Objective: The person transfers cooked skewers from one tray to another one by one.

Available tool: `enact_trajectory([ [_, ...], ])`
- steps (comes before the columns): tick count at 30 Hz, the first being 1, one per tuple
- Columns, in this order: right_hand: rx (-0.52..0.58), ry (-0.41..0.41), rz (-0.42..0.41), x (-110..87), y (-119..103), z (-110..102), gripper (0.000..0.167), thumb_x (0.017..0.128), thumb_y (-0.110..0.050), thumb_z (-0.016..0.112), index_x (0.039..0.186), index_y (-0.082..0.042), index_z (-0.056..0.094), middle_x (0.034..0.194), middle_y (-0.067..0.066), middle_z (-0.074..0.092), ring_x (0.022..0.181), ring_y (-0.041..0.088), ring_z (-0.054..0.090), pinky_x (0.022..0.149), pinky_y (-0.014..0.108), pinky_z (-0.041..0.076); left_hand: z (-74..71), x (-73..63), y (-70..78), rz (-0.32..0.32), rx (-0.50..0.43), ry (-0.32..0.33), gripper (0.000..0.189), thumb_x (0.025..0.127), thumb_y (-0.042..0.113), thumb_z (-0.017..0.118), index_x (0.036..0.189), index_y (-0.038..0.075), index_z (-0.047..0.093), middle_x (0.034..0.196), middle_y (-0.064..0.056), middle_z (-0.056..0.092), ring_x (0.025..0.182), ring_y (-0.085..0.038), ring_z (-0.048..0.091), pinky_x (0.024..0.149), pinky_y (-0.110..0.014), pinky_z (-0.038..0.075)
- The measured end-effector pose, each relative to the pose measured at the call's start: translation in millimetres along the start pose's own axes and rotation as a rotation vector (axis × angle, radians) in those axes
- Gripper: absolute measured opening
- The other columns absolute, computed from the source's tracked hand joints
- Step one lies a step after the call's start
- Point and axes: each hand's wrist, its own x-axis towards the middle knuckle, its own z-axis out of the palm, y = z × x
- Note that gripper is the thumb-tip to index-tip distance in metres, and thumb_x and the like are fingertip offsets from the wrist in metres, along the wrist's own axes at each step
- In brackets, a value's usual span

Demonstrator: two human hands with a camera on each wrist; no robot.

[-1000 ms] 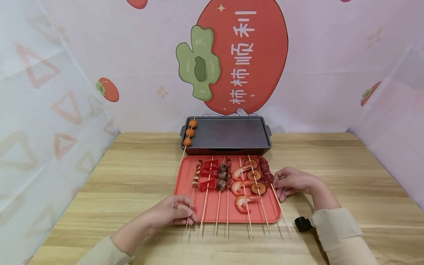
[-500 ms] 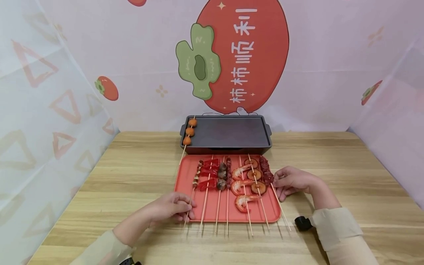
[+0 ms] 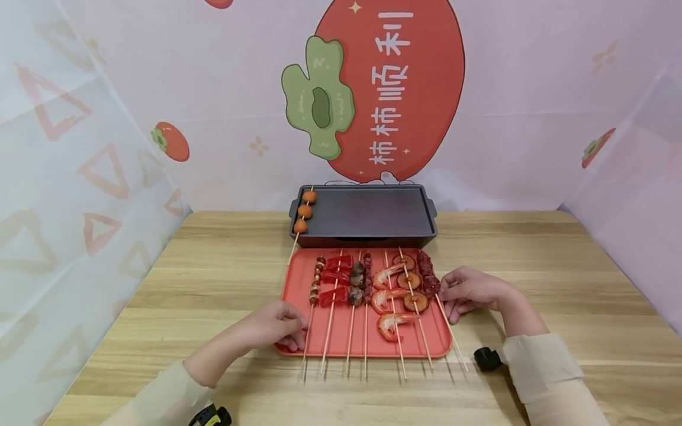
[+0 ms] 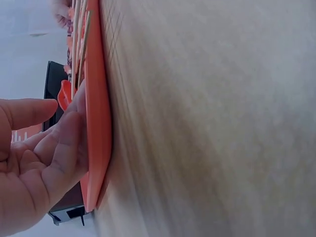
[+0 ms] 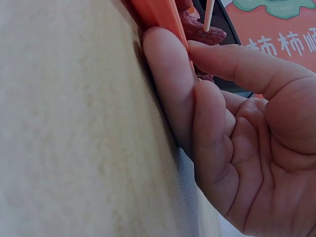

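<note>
A red tray (image 3: 295, 278) bears several food skewers side by side. My left hand (image 3: 277, 328) is at its front left corner, beside the skewer of small brown and pale pieces (image 3: 317, 281). In the left wrist view the thumb stands apart from the loosely bent fingers, which lie along the tray's rim (image 4: 98, 128). My right hand (image 3: 469, 293) pinches the tray's right edge between thumb and fingers, close to the dark red meat skewer (image 3: 430, 278). Shrimp (image 3: 391, 300), mushroom slices (image 3: 409, 281) and red pepper pieces (image 3: 335, 278) are on other skewers.
Behind the tray stands a dark grill plate (image 3: 367, 213) with a skewer of orange balls (image 3: 305, 211) at its left end. The skewer sticks reach past the tray's front edge over the wooden table (image 3: 533, 254). Printed cloth (image 3: 229, 71) encloses the back and sides.
My left hand has let go of the leftmost skewer and drawn slightly left to the tray's corner. That skewer's stick end has swung a little right. My right hand has stayed put.
</note>
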Motion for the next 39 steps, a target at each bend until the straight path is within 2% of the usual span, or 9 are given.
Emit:
enact_trajectory([
  [5, 0.002, 0.002, 0.0, -1.0, -0.7, -0.3, 0.01, 0.096, -0.007, 0.056, 0.089, 0.0, 0.056, 0.073, 0.007, 0.071, 0.062, 0.013, 0.071, 0.054, 0.016, 0.052, -8.5, -0.9, 5.6, -0.002, 0.037, 0.045, 0.026, 0.1, 0.006, 0.05, 0.11, -0.013, 0.066, 0.079, -0.014, 0.072, 0.071, -0.017, 0.068, 0.067, -0.033, 0.061],
  [9, 0.017, -0.003, 0.006, -1.3, 0.5, -0.4, 0.009, 0.096, -0.007, 0.056, 0.089, -0.001, 0.057, 0.074, 0.007, 0.071, 0.063, 0.014, 0.071, 0.054, 0.016, 0.053, -27.9, 4.8, 7.9, 0.007, 0.039, 0.126, 0.028, 0.099, 0.006, 0.051, 0.114, -0.013, 0.064, 0.085, -0.015, 0.073, 0.073, -0.018, 0.068, 0.067, -0.031, 0.06],
  [13, 0.023, -0.005, 0.007, -1.1, 2.2, -0.8, 0.009, 0.096, -0.007, 0.055, 0.089, -0.001, 0.057, 0.074, 0.006, 0.071, 0.063, 0.014, 0.071, 0.055, 0.017, 0.053, -52.5, 13.1, 8.5, -0.012, -0.036, 0.237, 0.035, 0.099, 0.009, 0.049, 0.125, -0.013, 0.057, 0.094, -0.014, 0.073, 0.081, -0.016, 0.071, 0.075, -0.03, 0.061],
  [16, 0.019, -0.003, 0.006, -0.5, 3.3, -1.0, 0.01, 0.096, -0.007, 0.055, 0.09, 0.0, 0.057, 0.073, 0.007, 0.071, 0.062, 0.013, 0.071, 0.055, 0.016, 0.053, -68.1, 19.1, 7.9, -0.026, -0.161, 0.271, 0.041, 0.104, 0.014, 0.043, 0.134, -0.013, 0.049, 0.098, -0.009, 0.073, 0.088, -0.013, 0.071, 0.083, -0.028, 0.06],
  [20, 0.02, -0.001, 0.007, -0.2, 4.6, -0.2, 0.01, 0.096, -0.008, 0.056, 0.09, 0.0, 0.057, 0.073, 0.007, 0.071, 0.062, 0.014, 0.071, 0.055, 0.017, 0.054, -81.7, 26.1, 4.8, -0.032, -0.345, 0.265, 0.05, 0.108, 0.023, 0.035, 0.144, -0.012, 0.037, 0.098, 0.001, 0.072, 0.093, -0.008, 0.071, 0.087, -0.022, 0.058],
  [23, 0.029, -0.007, 0.007, -0.1, 5.0, -0.2, 0.009, 0.096, -0.007, 0.055, 0.09, 0.0, 0.057, 0.074, 0.007, 0.071, 0.063, 0.014, 0.071, 0.056, 0.018, 0.055, -87.6, 31.8, 3.3, -0.038, -0.43, 0.254, 0.055, 0.109, 0.03, 0.032, 0.148, -0.01, 0.031, 0.104, 0.001, 0.071, 0.095, -0.006, 0.071, 0.089, -0.021, 0.056],
  [29, 0.032, -0.009, 0.007, 0.9, 5.3, -1.7, 0.009, 0.096, -0.007, 0.056, 0.09, 0.0, 0.057, 0.073, 0.007, 0.071, 0.062, 0.014, 0.071, 0.054, 0.017, 0.053, -92.1, 43.4, 5.0, -0.067, -0.516, 0.211, 0.06, 0.11, 0.036, 0.028, 0.152, -0.006, 0.025, 0.13, -0.009, 0.062, 0.098, -0.007, 0.068, 0.099, -0.023, 0.053],
  [34, 0.016, -0.015, -0.001, 1.5, 5.4, -1.4, 0.01, 0.096, -0.008, 0.056, 0.091, 0.0, 0.058, 0.074, 0.007, 0.071, 0.063, 0.014, 0.071, 0.055, 0.017, 0.053, -92.0, 52.4, 5.3, -0.076, -0.577, 0.162, 0.06, 0.11, 0.034, 0.028, 0.153, -0.007, 0.023, 0.143, -0.02, 0.049, 0.1, -0.009, 0.068, 0.099, -0.022, 0.053],
  [39, 0.007, -0.005, -0.007, 2.2, 4.1, -2.3, 0.01, 0.096, -0.008, 0.055, 0.091, 0.0, 0.058, 0.073, 0.007, 0.071, 0.063, 0.014, 0.071, 0.055, 0.017, 0.054, -91.2, 58.6, 9.7, -0.057, -0.636, 0.107, 0.057, 0.11, 0.03, 0.025, 0.153, -0.007, 0.02, 0.132, -0.018, 0.058, 0.099, -0.01, 0.069, 0.093, -0.018, 0.054],
])
